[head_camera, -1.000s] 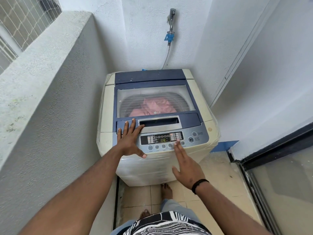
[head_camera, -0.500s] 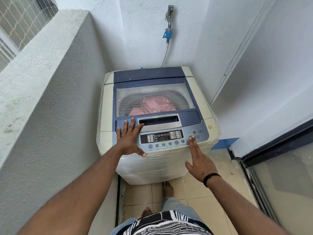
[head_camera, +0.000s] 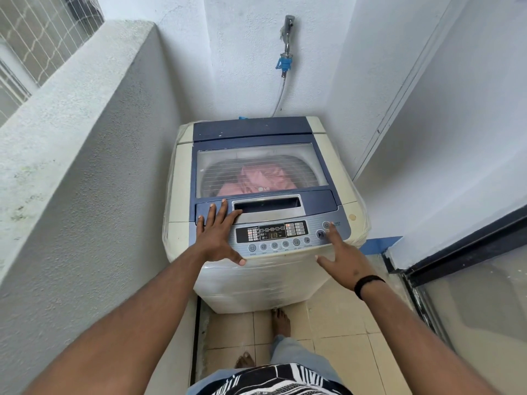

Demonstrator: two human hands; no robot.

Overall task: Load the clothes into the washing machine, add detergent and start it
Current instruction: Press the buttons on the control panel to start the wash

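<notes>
From the head view, my left hand (head_camera: 217,238) lies flat and spread on the washer (head_camera: 265,218), across the lid's front edge and the panel (head_camera: 272,233), grasping nothing; I judge it is there to steady me as I lean in. My right hand (head_camera: 343,259) is released too, forefinger stretched to the start button (head_camera: 320,234) (touching or just over it, I cannot tell). The display is lit. The lid (head_camera: 261,166) is down and pink clothes (head_camera: 256,181) lie in the drum beneath its window, so I judge loading finished.
</notes>
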